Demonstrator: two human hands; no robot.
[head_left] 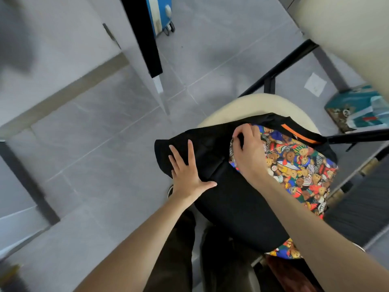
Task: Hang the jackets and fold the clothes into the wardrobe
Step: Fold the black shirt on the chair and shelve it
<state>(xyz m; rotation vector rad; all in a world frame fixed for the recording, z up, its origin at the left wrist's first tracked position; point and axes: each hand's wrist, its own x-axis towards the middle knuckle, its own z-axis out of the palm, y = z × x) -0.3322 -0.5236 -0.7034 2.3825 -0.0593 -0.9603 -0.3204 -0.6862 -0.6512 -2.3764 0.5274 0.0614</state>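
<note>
A black garment [235, 199] lies over a cream chair seat [252, 104], on top of a colourful teddy-bear print cloth [299, 165]. An orange strip [299, 133] shows on the black fabric's far edge. My left hand [187, 173] presses flat on the garment's left part, fingers spread and straight. My right hand [250, 152] pinches a fold of the black fabric at the border with the printed cloth, fingers curled.
A grey tiled floor [109, 131] spreads to the left. A white wardrobe door [63, 49] with a black panel [145, 36] stands at the back left. A blue suitcase [160, 13] is at the top. A black table frame [282, 66] and a teal box [357, 108] sit on the right.
</note>
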